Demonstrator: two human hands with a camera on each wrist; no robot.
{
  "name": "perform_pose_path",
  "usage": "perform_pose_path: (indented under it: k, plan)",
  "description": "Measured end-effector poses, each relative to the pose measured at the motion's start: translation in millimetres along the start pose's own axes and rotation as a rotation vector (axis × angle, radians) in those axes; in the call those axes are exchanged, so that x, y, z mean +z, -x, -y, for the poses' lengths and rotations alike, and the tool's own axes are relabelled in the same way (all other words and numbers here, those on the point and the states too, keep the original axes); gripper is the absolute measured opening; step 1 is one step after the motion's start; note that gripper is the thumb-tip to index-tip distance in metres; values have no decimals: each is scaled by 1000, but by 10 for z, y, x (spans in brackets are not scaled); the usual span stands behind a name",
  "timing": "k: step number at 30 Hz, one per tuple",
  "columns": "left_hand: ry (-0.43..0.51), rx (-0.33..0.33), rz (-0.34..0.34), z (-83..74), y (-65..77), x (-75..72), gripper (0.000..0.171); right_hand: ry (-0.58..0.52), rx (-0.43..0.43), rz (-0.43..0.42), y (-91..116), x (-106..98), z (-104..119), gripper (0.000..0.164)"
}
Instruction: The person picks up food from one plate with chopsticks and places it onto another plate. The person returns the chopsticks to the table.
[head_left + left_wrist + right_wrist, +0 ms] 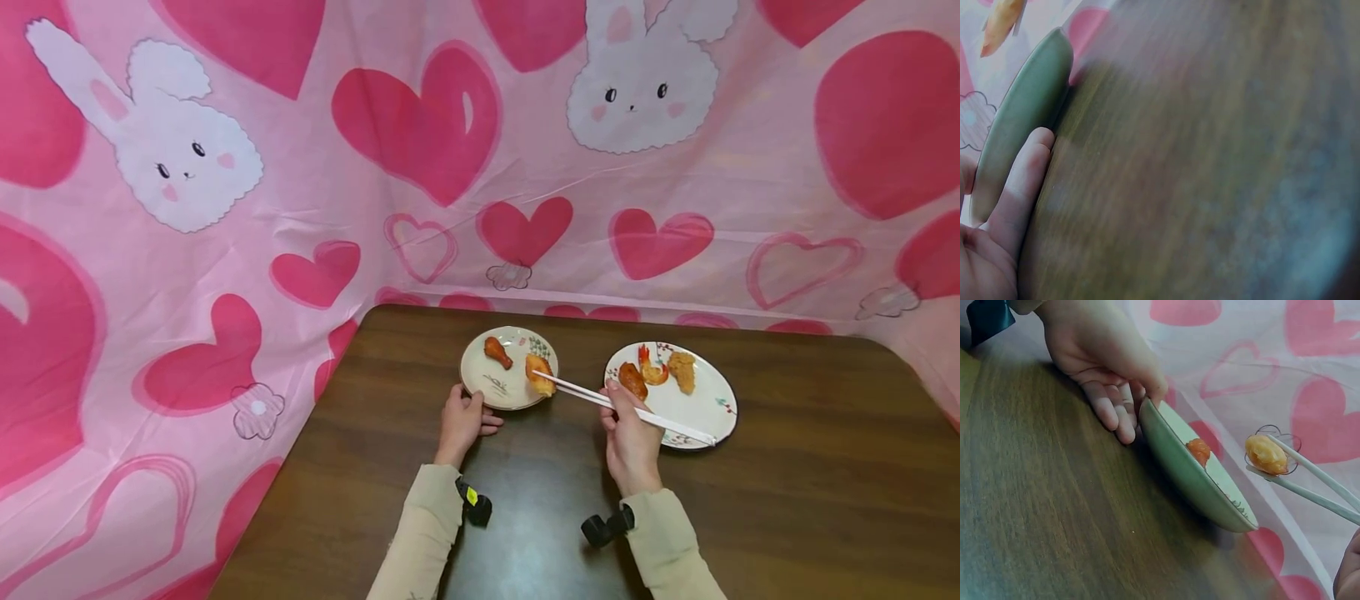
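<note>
In the head view, my left hand (462,423) pinches the near left rim of a small round plate (480,367), thumb on the edge and fingers against its green underside (1035,81). A brown drumstick (497,352) lies on that plate. My right hand (632,446) grips white chopsticks (585,395) whose tips pinch a golden-brown, rounded food piece (538,375). The right wrist view shows this piece raised above the plate's level, near its rim. Fingers of the right hand partly cover the near left edge of a larger oval plate (701,408).
On the oval plate are a glossy brown piece (632,381), a shrimp (652,367) and a breaded fried piece (682,372). Both plates stand on a dark wooden table (810,467). A pink cloth (420,250) with hearts and rabbits hangs behind and to the left.
</note>
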State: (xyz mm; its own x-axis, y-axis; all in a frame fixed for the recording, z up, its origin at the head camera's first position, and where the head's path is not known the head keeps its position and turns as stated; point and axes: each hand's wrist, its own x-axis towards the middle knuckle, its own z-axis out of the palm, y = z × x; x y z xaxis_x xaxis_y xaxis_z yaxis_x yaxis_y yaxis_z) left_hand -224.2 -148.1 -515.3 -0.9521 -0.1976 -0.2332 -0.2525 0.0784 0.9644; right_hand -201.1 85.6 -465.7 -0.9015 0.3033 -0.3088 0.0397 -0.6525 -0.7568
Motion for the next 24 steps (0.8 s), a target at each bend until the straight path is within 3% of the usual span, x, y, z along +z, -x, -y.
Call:
perform_pose_path:
  k: [24]
  plan:
    - [-7,1,-7,-10,2,8,42,-190,-16,-62,87,-170,181,11]
